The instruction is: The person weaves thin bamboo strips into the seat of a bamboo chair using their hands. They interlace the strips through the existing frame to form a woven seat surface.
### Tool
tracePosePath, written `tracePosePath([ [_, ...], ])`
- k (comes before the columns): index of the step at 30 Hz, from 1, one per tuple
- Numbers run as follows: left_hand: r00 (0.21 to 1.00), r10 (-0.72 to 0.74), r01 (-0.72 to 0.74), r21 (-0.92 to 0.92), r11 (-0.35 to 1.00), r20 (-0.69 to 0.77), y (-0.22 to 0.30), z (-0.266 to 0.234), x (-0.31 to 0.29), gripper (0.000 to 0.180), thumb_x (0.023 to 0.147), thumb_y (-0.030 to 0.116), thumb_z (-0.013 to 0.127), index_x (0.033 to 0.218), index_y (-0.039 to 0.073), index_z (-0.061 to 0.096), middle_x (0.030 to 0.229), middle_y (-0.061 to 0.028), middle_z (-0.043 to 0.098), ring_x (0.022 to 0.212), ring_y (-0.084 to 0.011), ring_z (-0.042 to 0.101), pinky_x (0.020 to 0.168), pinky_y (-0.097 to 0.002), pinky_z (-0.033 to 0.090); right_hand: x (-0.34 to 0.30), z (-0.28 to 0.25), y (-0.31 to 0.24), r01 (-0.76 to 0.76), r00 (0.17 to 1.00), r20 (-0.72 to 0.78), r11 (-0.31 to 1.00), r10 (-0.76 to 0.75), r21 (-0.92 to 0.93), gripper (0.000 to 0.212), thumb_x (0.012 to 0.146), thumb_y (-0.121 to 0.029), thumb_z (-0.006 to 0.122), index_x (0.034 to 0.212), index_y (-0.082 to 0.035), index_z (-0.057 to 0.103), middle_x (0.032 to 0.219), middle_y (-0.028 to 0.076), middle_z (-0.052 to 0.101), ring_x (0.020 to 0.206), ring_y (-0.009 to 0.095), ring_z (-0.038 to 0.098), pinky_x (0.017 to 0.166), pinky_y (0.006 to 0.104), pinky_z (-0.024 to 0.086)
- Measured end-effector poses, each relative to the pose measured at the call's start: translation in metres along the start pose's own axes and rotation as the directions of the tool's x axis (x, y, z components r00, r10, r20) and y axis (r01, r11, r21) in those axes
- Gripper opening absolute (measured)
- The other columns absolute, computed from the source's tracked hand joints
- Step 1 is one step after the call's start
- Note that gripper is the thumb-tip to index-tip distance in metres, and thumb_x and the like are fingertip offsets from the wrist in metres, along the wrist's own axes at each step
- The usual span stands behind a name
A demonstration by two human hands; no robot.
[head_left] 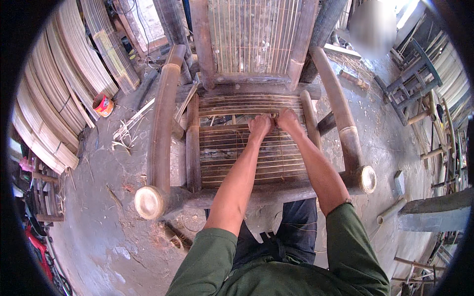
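Note:
A brown bamboo armchair (348, 123) stands right in front of me, with its slatted backrest (252, 37) at the far side. Over the rear half of its seat of thin bamboo slats (224, 170), my left hand (260, 126) and my right hand (288, 120) almost meet. Both have their fingers curled closed at the edge of an open gap between the slats. Whatever is pinched there is hidden by the fingers. Thin ties cross the slats nearer to me.
Bundles of split bamboo strips (47, 98) lean at the left, beside a red and yellow tin (102, 105). Shavings (126, 135) litter the floor. A dark wooden frame (412, 76) and bamboo pieces stand at the right; a person (373, 27) is at the back right.

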State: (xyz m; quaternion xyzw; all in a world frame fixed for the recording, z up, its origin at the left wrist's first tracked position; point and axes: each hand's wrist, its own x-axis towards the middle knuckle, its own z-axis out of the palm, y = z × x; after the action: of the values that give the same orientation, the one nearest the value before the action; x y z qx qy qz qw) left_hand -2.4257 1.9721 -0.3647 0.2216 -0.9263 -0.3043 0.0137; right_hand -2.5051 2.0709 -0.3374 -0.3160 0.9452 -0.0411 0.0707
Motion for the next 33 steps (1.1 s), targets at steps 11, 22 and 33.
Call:
tracePosePath([
  [11,0.985,-0.159,0.167,-0.136,0.977,0.064,0.003,0.003,0.01,0.04,0.085,0.029,0.049,0.114,0.004,0.061,0.115,-0.0214,0.062,0.107,-0.0369,0.06,0.095,-0.0567,0.037,0.001,0.004,0.021,-0.672,0.721,0.691,0.198,-0.043,0.714,0.042,0.096,-0.05,0.046,0.079,-0.012,0.05,0.059,-0.003,0.046,0.048,0.008,0.04,0.045,0.026,0.04],
  [22,0.969,-0.222,0.245,-0.518,0.82,0.107,-0.038,0.028,0.042,0.032,0.082,0.024,0.056,0.104,0.004,0.068,0.115,-0.0218,0.062,0.112,-0.037,0.057,0.094,-0.045,0.043,-0.011,-0.004,0.005,-0.617,0.768,0.641,0.256,-0.012,0.744,0.02,0.096,-0.029,0.05,0.094,-0.01,0.054,0.066,0.0,0.053,0.052,0.007,0.047,0.047,0.029,0.047],
  [33,0.984,0.072,0.149,-0.97,0.192,0.166,-0.018,-0.035,-0.008,0.025,0.091,0.018,0.056,0.091,-0.002,0.07,0.094,-0.0108,0.071,0.09,-0.0198,0.065,0.088,-0.0316,0.044,-0.056,0.007,-0.004,-0.084,0.993,0.098,0.193,-0.065,0.978,0.023,0.094,-0.026,0.058,0.109,-0.009,0.064,0.075,0.003,0.059,0.062,0.009,0.054,0.052,0.0257,0.052],
])
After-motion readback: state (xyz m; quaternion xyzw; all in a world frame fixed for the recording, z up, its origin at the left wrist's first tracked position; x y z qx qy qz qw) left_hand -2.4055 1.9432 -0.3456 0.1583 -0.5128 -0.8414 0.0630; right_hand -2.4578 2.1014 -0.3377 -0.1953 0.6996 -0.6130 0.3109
